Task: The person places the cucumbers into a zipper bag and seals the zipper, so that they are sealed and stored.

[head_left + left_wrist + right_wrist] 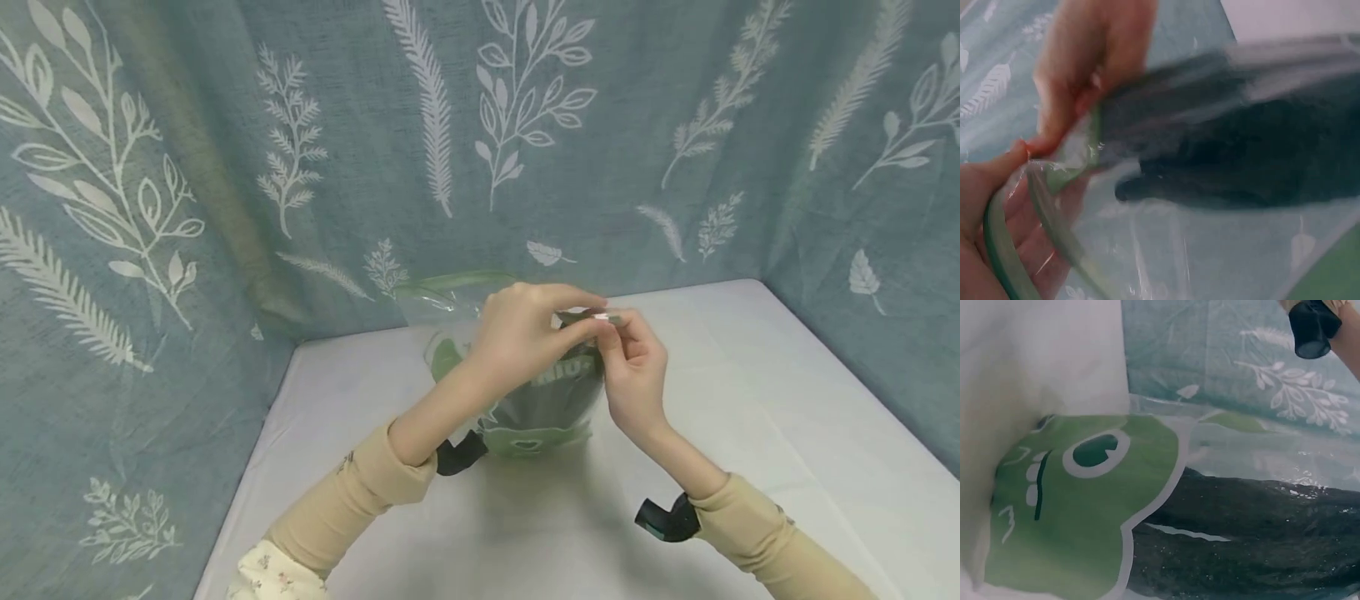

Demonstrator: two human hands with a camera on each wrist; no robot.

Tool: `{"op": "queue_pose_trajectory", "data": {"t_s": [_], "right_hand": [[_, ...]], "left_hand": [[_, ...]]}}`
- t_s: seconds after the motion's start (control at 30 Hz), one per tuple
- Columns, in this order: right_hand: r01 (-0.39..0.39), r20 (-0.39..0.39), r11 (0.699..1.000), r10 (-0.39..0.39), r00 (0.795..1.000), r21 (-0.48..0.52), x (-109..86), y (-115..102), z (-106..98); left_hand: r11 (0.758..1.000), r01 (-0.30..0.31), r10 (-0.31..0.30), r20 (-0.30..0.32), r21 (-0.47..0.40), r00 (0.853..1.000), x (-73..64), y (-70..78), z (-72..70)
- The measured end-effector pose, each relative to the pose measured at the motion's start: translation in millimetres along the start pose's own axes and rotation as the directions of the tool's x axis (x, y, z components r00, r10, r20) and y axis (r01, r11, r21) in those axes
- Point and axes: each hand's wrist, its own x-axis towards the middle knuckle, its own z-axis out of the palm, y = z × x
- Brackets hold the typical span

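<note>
A clear plastic zip bag point(528, 440) with a green cartoon print stands on the table, its face print large in the right wrist view point(1085, 506). Inside is something dark point(1260, 150), perhaps folded cloth; its kind is unclear through the film. My left hand point(517, 329) reaches across the bag's top and pinches the green zip strip near its right corner. Right beside those fingertips, my right hand point(636, 375) pinches the same corner. The strip's left part point(457, 279) bows apart; two green bands point(1054, 231) show separated by the left palm.
A white-covered table point(720, 367) lies under the bag. Blue-green curtains point(360, 125) with white leaf prints hang behind and at both sides. Black camera mounts sit on the left wrist point(461, 452) and right wrist point(667, 518).
</note>
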Motion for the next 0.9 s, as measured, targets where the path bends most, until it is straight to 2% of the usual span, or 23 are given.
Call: {"op": "queue_pose_trajectory", "data": {"t_s": [0.1, 0.17, 0.23, 0.3, 0.4, 0.53, 0.67, 0.8, 0.9], "right_hand": [[0.004, -0.028, 1.0, -0.004, 1.0, -0.006, -0.4, 1.1, 2.1], [-0.006, -0.038, 1.0, 0.006, 0.999, -0.001, -0.5, 2.1, 3.2], [-0.022, -0.046, 1.0, 0.022, 0.999, 0.01, -1.5, 1.9, 4.4], [-0.038, -0.056, 0.999, 0.039, 0.998, 0.031, -3.1, 1.1, 5.6], [-0.037, -0.06, 0.997, 0.041, 0.997, 0.068, -5.9, -0.5, 6.3], [-0.01, -0.017, 0.987, 0.013, 1.0, 0.158, -7.2, -1.8, 10.1], [-0.017, 0.012, 0.959, 0.014, 1.0, 0.283, -7.2, -4.7, 15.2], [-0.051, 0.025, 0.923, 0.045, 0.999, 0.381, -7.7, -8.1, 17.6], [-0.065, 0.023, 0.899, 0.061, 0.998, 0.433, -7.1, -10.9, 13.8]], "left_hand": [[0.999, 0.006, -0.006, -0.009, -0.044, 1.0, 4.0, -4.8, 3.4], [0.997, -0.038, 0.035, -0.045, -0.064, 0.998, 3.8, -8.3, 5.3], [0.993, -0.105, 0.099, -0.097, -0.056, 0.99, 2.0, -11.3, 7.0], [0.985, -0.17, 0.163, -0.158, -0.032, 0.974, -1.7, -14.0, 8.7], [0.968, -0.25, 0.245, -0.233, 0.01, 0.941, -9.2, -17.2, 10.4], [0.952, -0.304, 0.3, -0.295, 0.032, 0.907, -18.8, -21.5, 9.3], [0.939, -0.343, 0.333, -0.342, 0.032, 0.879, -23.4, -23.7, 7.3], [0.93, -0.368, 0.345, -0.374, 0.01, 0.861, -25.8, -25.7, 4.9], [0.931, -0.364, 0.334, -0.385, -0.004, 0.86, -28.8, -32.0, 2.8]]}}
